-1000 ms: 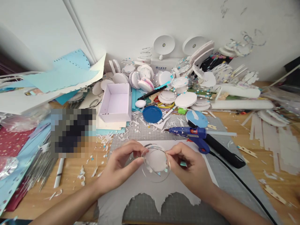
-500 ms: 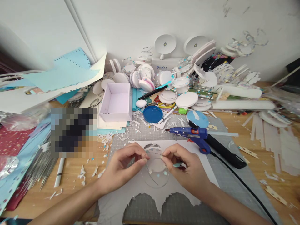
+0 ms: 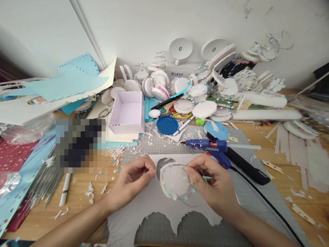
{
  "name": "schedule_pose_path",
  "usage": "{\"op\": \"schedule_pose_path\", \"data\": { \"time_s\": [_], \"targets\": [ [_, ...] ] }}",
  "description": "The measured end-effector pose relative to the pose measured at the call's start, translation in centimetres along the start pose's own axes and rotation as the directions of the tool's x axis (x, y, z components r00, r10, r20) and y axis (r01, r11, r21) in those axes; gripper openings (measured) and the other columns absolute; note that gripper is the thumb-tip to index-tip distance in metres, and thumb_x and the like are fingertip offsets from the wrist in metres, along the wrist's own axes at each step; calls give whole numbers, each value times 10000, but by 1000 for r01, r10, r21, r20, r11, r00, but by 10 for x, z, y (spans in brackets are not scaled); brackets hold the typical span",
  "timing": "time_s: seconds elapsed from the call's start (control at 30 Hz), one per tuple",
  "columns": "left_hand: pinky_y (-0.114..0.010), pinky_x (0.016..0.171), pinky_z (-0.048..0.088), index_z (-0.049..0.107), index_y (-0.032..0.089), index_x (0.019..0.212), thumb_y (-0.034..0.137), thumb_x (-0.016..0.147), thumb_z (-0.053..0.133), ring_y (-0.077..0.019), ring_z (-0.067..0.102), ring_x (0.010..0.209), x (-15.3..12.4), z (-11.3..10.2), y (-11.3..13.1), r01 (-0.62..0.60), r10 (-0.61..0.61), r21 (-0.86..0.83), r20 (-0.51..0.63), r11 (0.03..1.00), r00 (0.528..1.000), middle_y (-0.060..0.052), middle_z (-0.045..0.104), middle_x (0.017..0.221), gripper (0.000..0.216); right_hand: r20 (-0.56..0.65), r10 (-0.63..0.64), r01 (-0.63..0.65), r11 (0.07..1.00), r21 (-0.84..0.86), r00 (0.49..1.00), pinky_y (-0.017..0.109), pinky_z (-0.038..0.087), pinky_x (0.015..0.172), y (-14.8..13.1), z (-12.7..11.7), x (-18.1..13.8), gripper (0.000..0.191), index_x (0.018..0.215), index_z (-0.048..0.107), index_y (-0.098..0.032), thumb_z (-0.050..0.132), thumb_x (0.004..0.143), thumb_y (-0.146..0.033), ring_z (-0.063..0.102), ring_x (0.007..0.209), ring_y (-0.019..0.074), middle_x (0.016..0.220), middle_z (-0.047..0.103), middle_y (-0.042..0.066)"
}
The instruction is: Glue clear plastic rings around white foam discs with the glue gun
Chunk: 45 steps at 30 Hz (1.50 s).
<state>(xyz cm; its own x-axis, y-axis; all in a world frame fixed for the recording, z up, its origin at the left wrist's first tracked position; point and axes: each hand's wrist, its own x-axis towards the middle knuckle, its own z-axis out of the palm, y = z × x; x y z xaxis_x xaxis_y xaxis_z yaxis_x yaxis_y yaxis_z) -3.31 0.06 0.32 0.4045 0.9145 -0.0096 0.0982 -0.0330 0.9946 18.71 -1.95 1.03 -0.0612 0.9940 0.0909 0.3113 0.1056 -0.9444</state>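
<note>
Since 0.5 s ago the white disc (image 3: 174, 180) has tipped up, flat face toward the camera; it is round, no long axis. Right hand (image 3: 216, 187) pinches its 3 o'clock edge. Left hand (image 3: 132, 181) now sits just off it at 9 o'clock, fingertips pinched shut; can't tell on what. Disc hangs over a white paper sheet (image 3: 154, 202) on a grey cutting mat (image 3: 159, 233) on a cluttered wooden desk (image 3: 84, 206). Blue glue gun (image 3: 210, 145) at 1 o'clock, white wall (image 3: 154, 27) behind.

We saw a white disc (image 3: 174, 180) flecked with pale blue, on a white sheet (image 3: 151, 206) over a grey gridded mat (image 3: 159, 233). The glue gun (image 3: 210, 145) was blue with a black cable (image 3: 272, 206), the lid (image 3: 167, 125) dark blue, and the box (image 3: 127, 113) pale lilac-white. The counter (image 3: 82, 206) was light brown wood, strewn with white scraps. To the left lay light blue paper (image 3: 69, 79) and a red sheet (image 3: 12, 154) dotted with pale specks.
</note>
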Motion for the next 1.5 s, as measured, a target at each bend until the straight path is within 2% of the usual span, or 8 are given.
{"op": "schedule_pose_path", "data": {
  "time_s": [0.13,0.3,0.37,0.47,0.67,0.87,1.07,1.5],
  "targets": [
    [-238,576,396,568,155,710,313,887,540,-128,461,648,1,-1,0,16,-15,25,-19,1000,1000,-17,506,703,240,-67,-57,56,998,-18,996,186,386,419,-1,-2,2,155,713,545,-204,548,860,-252,480,476,91,562,540,-26],
    [-304,712,454,686,180,1031,325,907,524,-179,537,786,0,-2,3,-142,148,144,-35,979,988,-68,586,856,250,17,-223,223,967,-123,975,191,361,421,7,5,-6,82,778,546,-208,545,839,-152,456,465,84,568,513,-42],
    [-315,727,455,696,184,1033,307,907,535,-184,546,797,-1,-1,3,-185,190,169,-10,968,982,-70,597,853,238,53,-306,311,937,-160,950,192,368,441,12,9,-9,104,816,530,-211,552,823,-109,460,468,79,590,523,-45],
    [-314,719,460,705,163,925,261,887,571,-187,563,800,-2,2,2,-214,210,148,42,966,977,-73,610,824,170,87,-395,404,884,-235,915,201,371,463,17,13,-12,160,862,512,-220,559,809,-76,480,475,81,604,542,-48],
    [-293,661,454,658,144,765,207,888,564,-165,551,718,-3,7,0,-171,165,161,47,972,985,-55,596,736,168,135,-527,540,778,-321,839,222,366,489,24,15,-13,198,935,508,-216,560,815,-68,501,495,94,616,575,-34],
    [-280,678,448,665,140,762,167,887,558,-158,550,737,-3,6,1,-170,163,152,57,974,985,-53,609,744,166,148,-560,572,740,-354,815,223,359,479,24,16,-11,174,924,496,-204,544,828,-66,487,480,95,580,545,-44],
    [-263,688,436,704,138,756,156,879,573,-152,546,752,-3,6,5,-98,93,89,54,991,994,-51,609,751,181,129,-648,646,679,-348,750,224,396,487,25,15,-10,203,928,524,-164,572,796,-17,532,520,109,611,588,1],
    [-248,629,396,735,164,736,179,858,610,-133,518,702,-4,3,3,41,-37,-60,70,997,997,-34,571,733,176,211,-712,713,538,-448,670,242,432,500,23,11,-12,131,918,550,-140,545,821,-52,613,560,123,648,672,31]
  ]
}}
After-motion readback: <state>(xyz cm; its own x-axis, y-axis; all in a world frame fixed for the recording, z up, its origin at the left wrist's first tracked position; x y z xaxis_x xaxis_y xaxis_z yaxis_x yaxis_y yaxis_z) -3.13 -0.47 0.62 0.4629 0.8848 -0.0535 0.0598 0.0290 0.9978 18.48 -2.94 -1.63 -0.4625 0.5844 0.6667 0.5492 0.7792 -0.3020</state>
